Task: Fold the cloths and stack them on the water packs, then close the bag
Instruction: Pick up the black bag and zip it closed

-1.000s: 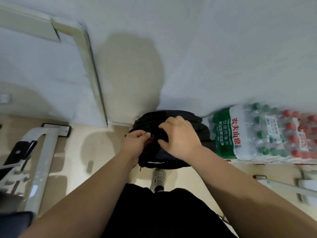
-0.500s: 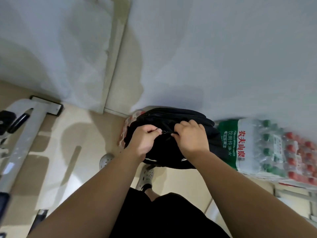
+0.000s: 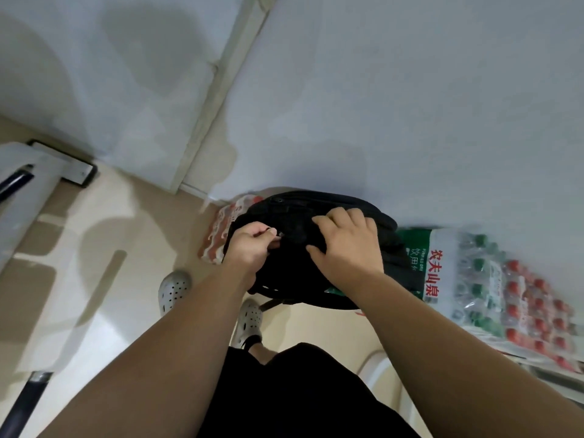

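Bag lies lengthwise left-to-right, left hand pinching, right hand resting atop.

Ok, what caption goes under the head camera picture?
Left hand pinches the zipper pull of a black backpack, right hand pressing on it, beside the water packs.

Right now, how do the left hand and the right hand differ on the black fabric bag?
The left hand pinches the small zipper pull with curled fingers; the right hand lies spread, fingers nearly straight. The left hand sits at the left side of the black fabric bag; the right hand covers its top. Both touch the bag.
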